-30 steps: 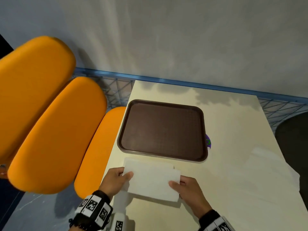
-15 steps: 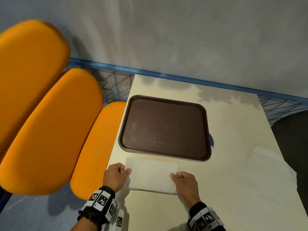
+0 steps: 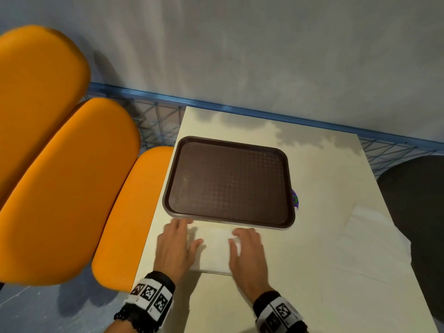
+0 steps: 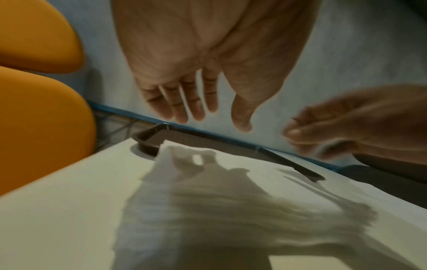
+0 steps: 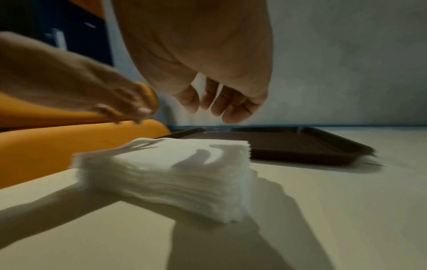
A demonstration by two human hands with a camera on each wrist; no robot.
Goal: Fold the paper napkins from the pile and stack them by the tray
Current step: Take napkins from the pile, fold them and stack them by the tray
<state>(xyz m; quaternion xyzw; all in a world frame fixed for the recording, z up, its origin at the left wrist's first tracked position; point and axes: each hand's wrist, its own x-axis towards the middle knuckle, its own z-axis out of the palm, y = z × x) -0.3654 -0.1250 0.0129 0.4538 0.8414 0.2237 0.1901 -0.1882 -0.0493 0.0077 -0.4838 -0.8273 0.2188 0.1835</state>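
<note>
White folded paper napkin stack (image 5: 175,173) beside the dark brown plastic tray (image 3: 230,181).
Left hand (image 3: 176,248) and right hand (image 3: 247,253) hover above it, fingers loosely spread, holding nothing.

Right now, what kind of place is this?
Probably a cafeteria or fast-food dining area: a brown serving tray on a small table, orange cushioned seats beside it, and a stack of paper napkins.

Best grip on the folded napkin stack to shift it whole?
Probably the two short ends of the napkin stack, one hand per side. It is a loose pile of thin sheets lying flat against the tray, so clamp top to bottom.
</note>
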